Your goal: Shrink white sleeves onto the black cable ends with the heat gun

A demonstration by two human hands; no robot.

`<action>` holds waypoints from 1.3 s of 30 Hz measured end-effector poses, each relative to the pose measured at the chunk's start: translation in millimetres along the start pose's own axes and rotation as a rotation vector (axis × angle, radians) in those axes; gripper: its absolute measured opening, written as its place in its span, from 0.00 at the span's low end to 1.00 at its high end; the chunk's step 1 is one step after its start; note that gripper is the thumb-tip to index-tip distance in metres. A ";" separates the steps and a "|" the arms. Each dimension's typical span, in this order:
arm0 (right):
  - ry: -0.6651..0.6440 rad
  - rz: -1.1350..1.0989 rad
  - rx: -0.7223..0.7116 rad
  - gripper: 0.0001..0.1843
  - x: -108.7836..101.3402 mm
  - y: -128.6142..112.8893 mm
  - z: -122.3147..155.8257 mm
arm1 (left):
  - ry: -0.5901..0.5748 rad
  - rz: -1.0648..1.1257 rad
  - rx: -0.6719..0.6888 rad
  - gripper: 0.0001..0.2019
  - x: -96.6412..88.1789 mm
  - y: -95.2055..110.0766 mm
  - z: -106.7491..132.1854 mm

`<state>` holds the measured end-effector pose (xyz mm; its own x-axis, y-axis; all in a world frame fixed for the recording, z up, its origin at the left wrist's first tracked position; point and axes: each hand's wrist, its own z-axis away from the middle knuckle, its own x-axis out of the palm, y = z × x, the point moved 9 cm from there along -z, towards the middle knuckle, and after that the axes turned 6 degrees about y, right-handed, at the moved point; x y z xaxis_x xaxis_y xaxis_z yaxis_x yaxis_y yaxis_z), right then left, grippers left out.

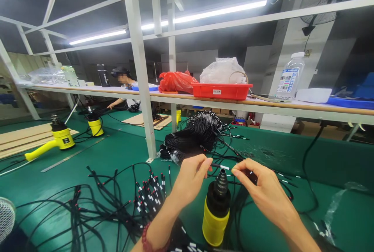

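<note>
My left hand [189,180] and my right hand [258,189] pinch a thin black cable [219,165] between their fingertips, and a short white sleeve [224,167] sits on it between them. Just below the cable stands a yellow-and-black heat gun [216,215], upright, with its ribbed black nozzle pointing up near my hands and not touching them. A thick bundle of black cables [193,137] lies beyond my hands. More loose cables with white-marked ends [149,195] spread out left of my left wrist.
A green work mat [117,166] covers the bench. Two more yellow heat guns [61,137] stand at the left. A co-worker [122,88] sits beyond a white-framed shelf [204,98] holding a red tray [222,91], bags and a plastic bottle [290,76].
</note>
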<state>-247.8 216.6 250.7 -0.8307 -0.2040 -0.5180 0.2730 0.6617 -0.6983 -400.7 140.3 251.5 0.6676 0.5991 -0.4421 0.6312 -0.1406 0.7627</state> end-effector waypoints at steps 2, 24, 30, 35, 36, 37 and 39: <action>0.013 -0.010 0.010 0.14 -0.4 1.3 -0.1 | 0.005 0.035 0.010 0.18 -0.5 1.3 0.2; 0.515 0.179 0.595 0.27 -81.6 154.3 83.8 | -0.055 0.041 -0.377 0.12 -3.0 -133.3 88.1; 0.502 0.325 0.652 0.26 -102.9 168.6 85.3 | -0.347 -0.242 -0.509 0.05 26.4 -166.9 150.7; 0.507 0.340 0.788 0.20 -112.5 175.0 88.9 | -0.336 -0.369 -0.422 0.11 25.8 -160.6 154.6; 0.517 0.334 0.789 0.20 -114.3 176.2 87.7 | -0.326 -0.386 -0.383 0.11 26.2 -159.2 152.7; 0.525 0.329 0.779 0.19 -115.7 178.2 85.7 | -0.324 -0.399 -0.350 0.11 27.6 -158.6 151.3; 0.527 0.279 0.740 0.16 -115.5 186.2 79.5 | -0.348 -0.428 -0.308 0.11 33.2 -160.6 150.1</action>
<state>-62.5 306.0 141.2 -0.7517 0.3641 -0.5499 0.5824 -0.0247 -0.8125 -420.6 64.5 43.5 0.5031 0.2534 -0.8262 0.7626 0.3197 0.5624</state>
